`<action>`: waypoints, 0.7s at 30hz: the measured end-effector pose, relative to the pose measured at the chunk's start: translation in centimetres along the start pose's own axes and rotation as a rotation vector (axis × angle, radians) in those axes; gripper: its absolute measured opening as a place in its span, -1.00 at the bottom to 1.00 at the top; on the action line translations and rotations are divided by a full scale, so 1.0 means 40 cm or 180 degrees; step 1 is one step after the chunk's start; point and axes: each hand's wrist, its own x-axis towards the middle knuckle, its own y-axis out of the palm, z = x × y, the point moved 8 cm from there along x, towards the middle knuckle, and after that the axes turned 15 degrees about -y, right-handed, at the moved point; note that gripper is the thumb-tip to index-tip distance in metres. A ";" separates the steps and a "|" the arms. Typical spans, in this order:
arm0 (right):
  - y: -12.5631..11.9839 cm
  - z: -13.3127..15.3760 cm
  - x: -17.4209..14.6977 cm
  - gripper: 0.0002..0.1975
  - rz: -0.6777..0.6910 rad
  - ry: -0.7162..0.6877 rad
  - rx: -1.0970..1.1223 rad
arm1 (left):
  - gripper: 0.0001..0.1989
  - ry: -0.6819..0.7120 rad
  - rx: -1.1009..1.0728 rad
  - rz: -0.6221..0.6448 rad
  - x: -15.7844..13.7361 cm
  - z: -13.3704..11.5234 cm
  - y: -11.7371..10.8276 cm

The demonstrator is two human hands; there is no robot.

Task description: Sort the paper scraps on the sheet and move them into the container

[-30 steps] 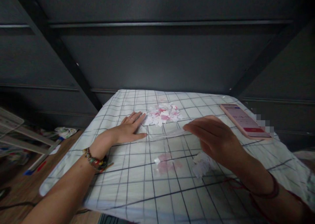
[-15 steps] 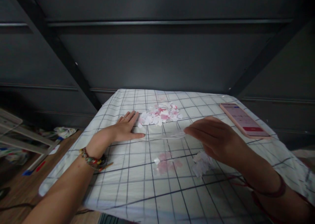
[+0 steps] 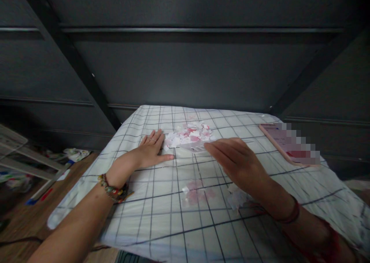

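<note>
Closer to the pile of torn white-and-pink paper scraps point(image 3: 189, 134) than half a second ago, a thin translucent strip point(image 3: 193, 146), plastic-looking, now overlaps the pile's near edge in view; whether they touch cannot be told. It has shifted away from the wearer along with the right hand point(image 3: 235, 157), whose closed fingertips pinch its right end. The left hand point(image 3: 146, 153) lies palm down with fingers spread, gripping nothing, just left of the pile, much as before. The step in hand seems to be working the strip along the pile's near side; moving it further calls for a light, steady pinch. Nearer the wearer than the pile are pinkish scraps point(image 3: 196, 193) and, to their right, a crumpled whitish clump point(image 3: 237, 198). Well right of the pile lies a pink-cased phone point(image 3: 273, 141), all on a white grid-patterned cloth point(image 3: 164, 213).
</note>
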 end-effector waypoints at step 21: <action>0.013 -0.067 -0.056 -0.66 0.0214 0.0317 -0.0149 | -0.12 0.0822 -0.0120 -0.0417 -0.034 -0.069 -0.033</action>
